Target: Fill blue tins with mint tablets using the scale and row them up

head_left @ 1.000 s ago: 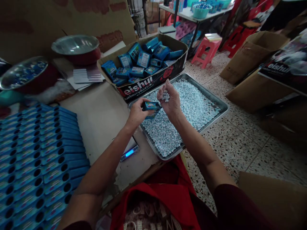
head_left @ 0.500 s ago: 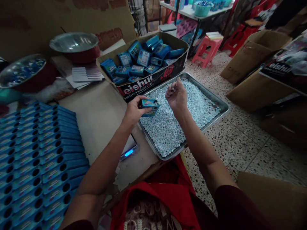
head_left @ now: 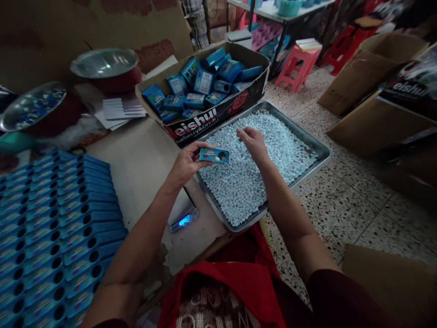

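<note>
My left hand (head_left: pixel 186 165) grips a small blue box (head_left: pixel 212 155) by its left end, its face with a round dark hole turned up. A white candy shows on the box beside the hole. Over the metal tray (head_left: pixel 322 160) of pale blue and white candies (head_left: pixel 235 191), my right hand (head_left: pixel 251 139) is closed, fingertips pressed together; what they hold, if anything, is hidden. A small gap separates it from the box. Behind the tray stands a carton (head_left: pixel 218 119) of blue packs (head_left: pixel 204 82).
Rows of blue boxes with holes (head_left: pixel 68 228) fill the left of the table. A scale with a lit display (head_left: pixel 184 221) lies near the front edge. Two metal bowls (head_left: pixel 104 64) stand at the back left. A red stool (head_left: pixel 297 66) and cardboard cartons are on the floor.
My left hand has turned the box so its holed face shows. The fingers of my right hand have come together and the hand has turned over and lowered slightly.
</note>
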`<state>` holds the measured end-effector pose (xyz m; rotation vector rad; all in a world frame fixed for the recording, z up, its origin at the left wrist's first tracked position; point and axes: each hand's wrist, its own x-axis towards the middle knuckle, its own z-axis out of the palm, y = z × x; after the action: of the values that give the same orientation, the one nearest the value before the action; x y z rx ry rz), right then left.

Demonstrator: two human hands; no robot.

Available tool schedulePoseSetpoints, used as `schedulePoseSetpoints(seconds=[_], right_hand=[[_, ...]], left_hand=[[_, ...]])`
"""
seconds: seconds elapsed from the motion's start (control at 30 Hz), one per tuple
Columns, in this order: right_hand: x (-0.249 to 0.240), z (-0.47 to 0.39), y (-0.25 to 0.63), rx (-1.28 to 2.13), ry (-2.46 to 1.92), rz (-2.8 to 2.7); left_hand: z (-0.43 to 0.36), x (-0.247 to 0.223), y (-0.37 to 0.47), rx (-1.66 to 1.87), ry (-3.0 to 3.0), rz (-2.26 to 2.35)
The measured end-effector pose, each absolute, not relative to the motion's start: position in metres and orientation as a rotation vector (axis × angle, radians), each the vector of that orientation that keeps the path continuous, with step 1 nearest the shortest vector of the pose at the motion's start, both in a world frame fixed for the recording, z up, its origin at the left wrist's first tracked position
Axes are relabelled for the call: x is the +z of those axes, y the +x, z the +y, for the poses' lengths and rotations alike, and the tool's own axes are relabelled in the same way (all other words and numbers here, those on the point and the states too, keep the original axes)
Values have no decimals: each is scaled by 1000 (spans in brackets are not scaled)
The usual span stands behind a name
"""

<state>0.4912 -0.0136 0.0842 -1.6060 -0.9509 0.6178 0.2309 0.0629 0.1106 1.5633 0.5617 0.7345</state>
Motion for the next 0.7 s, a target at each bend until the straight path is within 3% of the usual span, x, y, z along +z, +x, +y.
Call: schedulePoseSetpoints(seconds=[0.1, 0.4, 0.7], right_hand=[[88, -16, 482, 602, -1665, -1033], [99, -17, 490, 1223, -1142, -447], [97, -9, 492, 1351, -988, -144]], left_hand=[[69, 116, 212, 749, 1605, 630], [52, 97, 140, 964, 1286, 810], [13, 98, 98, 1220, 1235, 1105]])
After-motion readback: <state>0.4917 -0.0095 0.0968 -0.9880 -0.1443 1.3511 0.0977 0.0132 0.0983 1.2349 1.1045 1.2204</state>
